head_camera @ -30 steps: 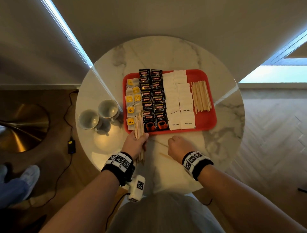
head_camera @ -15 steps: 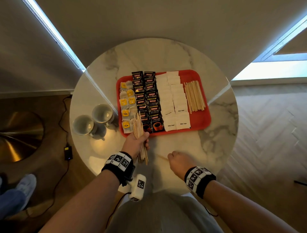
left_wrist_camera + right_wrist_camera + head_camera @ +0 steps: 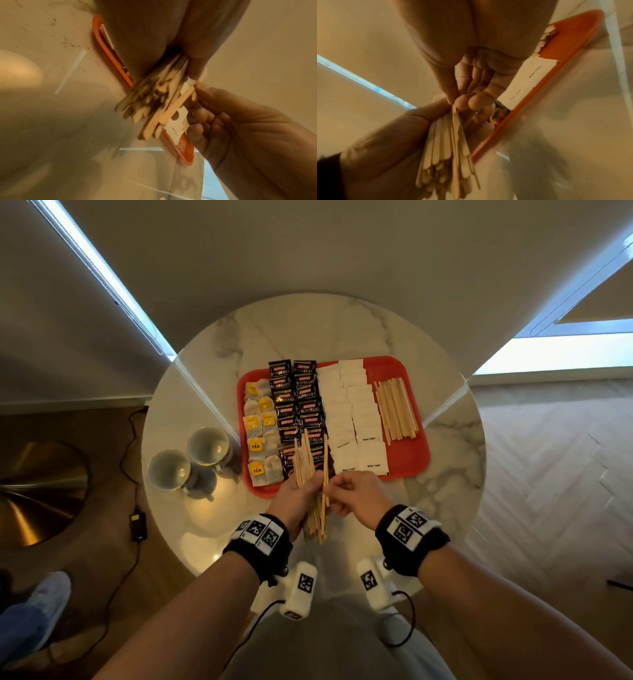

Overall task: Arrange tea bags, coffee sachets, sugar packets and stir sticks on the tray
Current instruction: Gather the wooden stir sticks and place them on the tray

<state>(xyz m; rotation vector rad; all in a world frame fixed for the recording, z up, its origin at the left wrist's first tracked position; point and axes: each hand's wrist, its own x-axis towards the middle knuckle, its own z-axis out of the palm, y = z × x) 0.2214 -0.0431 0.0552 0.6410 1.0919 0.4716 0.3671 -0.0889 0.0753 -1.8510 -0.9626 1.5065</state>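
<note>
Round marble table (image 3: 445, 440) carries a red tray (image 3: 411, 460), with two grey mugs (image 3: 205, 446) just beside its left edge. On the tray I read, left to right: tea bags (image 3: 260, 433), black coffee sachets (image 3: 298, 398), white sugar packets (image 3: 356, 419), and a laid row of stir sticks (image 3: 397, 409). My left hand (image 3: 294, 498) grips a bundle of stir sticks (image 3: 308, 474) over the tray's near edge, fingers curled round it. My right hand (image 3: 359, 494) pinches one stick (image 3: 456, 125) at the bundle's right side between thumb and fingertips.
</note>
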